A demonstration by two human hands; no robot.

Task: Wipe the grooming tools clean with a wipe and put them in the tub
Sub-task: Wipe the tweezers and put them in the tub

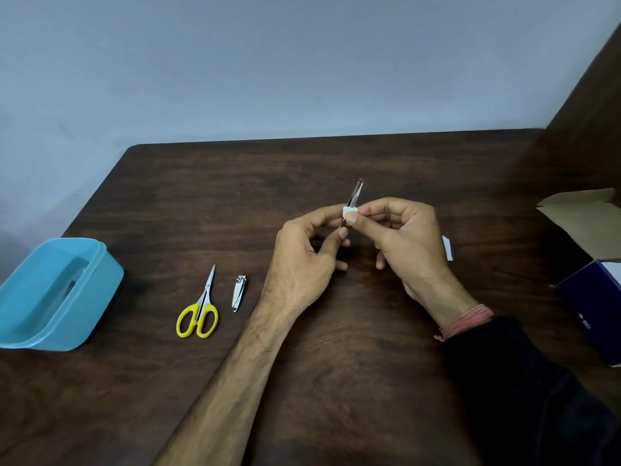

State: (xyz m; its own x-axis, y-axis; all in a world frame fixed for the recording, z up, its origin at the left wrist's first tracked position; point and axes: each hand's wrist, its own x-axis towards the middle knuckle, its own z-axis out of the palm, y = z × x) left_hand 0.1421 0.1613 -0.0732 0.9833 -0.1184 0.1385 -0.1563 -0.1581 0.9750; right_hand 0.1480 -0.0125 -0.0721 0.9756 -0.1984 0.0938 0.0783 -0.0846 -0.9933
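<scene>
A dark brown wooden table (336,364) fills the view beneath a plain pale wall. At its left edge sits a light blue plastic tub (50,297), open-topped; whether anything lies inside cannot be told. At the far right stand a dark blue cardboard box (591,307) and, behind it, an open brown carton (578,210).

Above the middle of the table, well apart from the tub, the person's left hand (302,260) is closed around the lower end of slim silver metal tweezers (355,193), which point up and away. The right hand (403,237) pinches a small folded white wipe (349,211) around the tweezers' shaft, thumb and fingertips pressed together.

Between hands and tub lie small scissors with yellow handles (199,311) and, just beside them, a silver nail clipper (239,292), both apparently not yet wiped.

The risk, judged from here: the thin, smooth tweezers could slip from the left hand's light pinch if the wipe drags too hard, or the tiny wipe could slide off.
</scene>
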